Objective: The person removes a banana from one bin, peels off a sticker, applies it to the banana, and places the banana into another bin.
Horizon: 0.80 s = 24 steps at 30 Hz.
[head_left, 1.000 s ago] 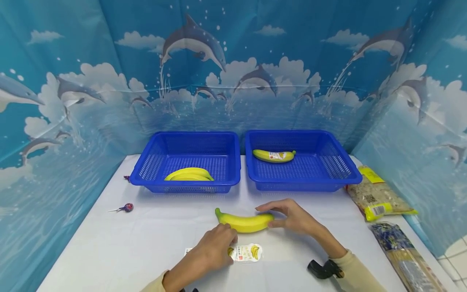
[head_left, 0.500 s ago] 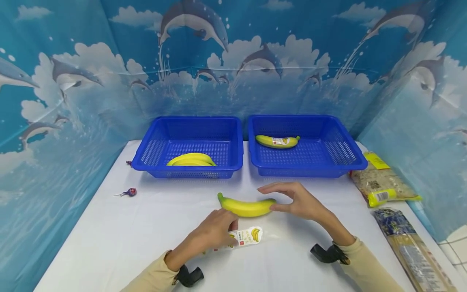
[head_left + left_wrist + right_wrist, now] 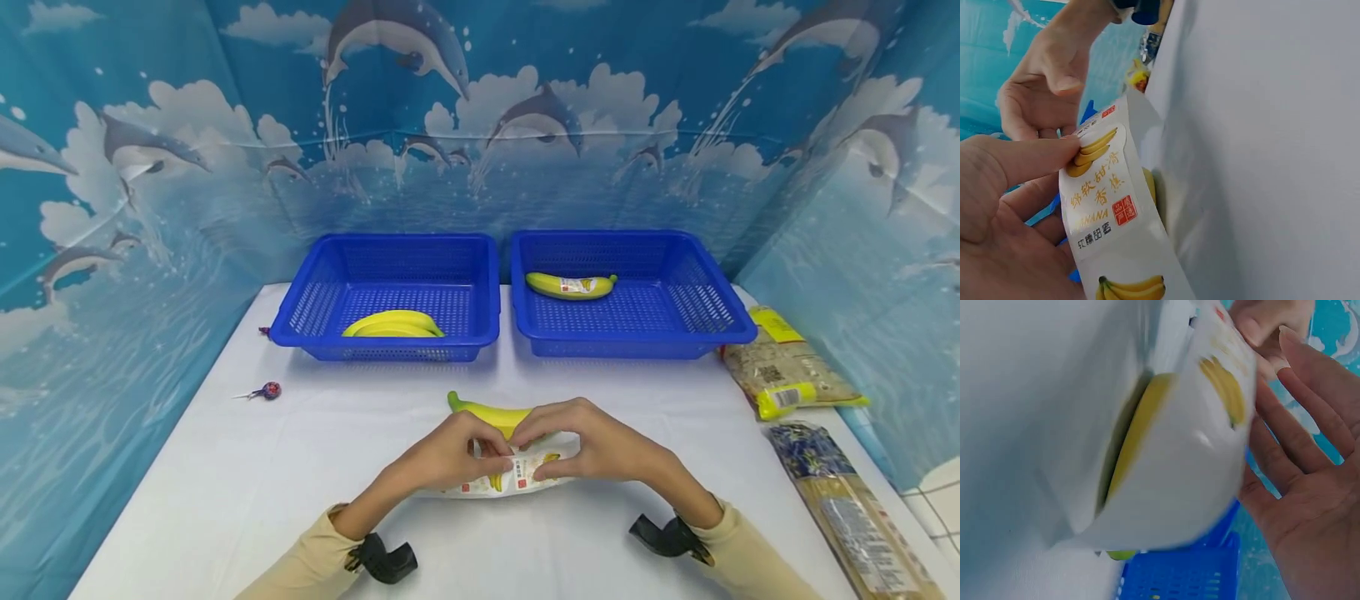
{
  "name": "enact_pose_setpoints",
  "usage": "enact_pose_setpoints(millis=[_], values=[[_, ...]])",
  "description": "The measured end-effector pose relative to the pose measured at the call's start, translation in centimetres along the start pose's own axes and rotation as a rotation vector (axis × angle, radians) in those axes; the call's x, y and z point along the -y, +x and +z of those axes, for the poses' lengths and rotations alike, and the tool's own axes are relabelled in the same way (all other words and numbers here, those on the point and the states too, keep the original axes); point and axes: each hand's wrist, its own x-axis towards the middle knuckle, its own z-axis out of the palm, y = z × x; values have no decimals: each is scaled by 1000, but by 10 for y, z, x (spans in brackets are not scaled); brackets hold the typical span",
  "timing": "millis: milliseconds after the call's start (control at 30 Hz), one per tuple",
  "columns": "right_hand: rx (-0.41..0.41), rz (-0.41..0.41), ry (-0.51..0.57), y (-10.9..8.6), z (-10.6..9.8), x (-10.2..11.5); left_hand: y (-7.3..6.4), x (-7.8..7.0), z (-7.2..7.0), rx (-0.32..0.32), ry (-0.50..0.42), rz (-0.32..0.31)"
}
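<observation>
A strip of banana stickers (image 3: 522, 472), printed with yellow bananas and backed by clear-edged film, is raised off the white table. My left hand (image 3: 450, 454) pinches it between thumb and fingers; the left wrist view shows the thumb on the printed side of the strip (image 3: 1099, 187). My right hand (image 3: 607, 442) is at the strip's other side, its fingertips close to the left hand's. In the right wrist view, the fingers of that hand (image 3: 1310, 450) are extended beside the strip. Just beyond both hands lies a yellow banana (image 3: 483, 410) with a green stem, partly hidden by them.
Two blue baskets stand at the back. The left basket (image 3: 300, 333) holds yellow bananas (image 3: 393, 322); the right basket (image 3: 637, 345) holds a banana with a sticker (image 3: 570, 286). A lollipop (image 3: 270, 390) lies at left, and two packaged bags (image 3: 787, 367) (image 3: 840, 508) lie at right.
The left hand has lifted the sticker strip from the table. The right hand has left the banana's end and come toward the strip and left hand. The head view has tilted down.
</observation>
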Motion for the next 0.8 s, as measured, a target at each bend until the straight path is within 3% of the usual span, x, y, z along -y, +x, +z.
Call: enact_pose_setpoints(millis=[167, 333, 500, 800], values=[[11, 46, -13, 2, 4, 6, 1, -3, -3, 1, -69, 20], [5, 102, 16, 1, 5, 7, 1, -5, -3, 27, -152, -2], [-15, 68, -7, 0, 5, 6, 1, -5, -3, 35, -223, -15], [-52, 2, -15, 1, 5, 4, 3, -5, -3, 32, -268, -12]])
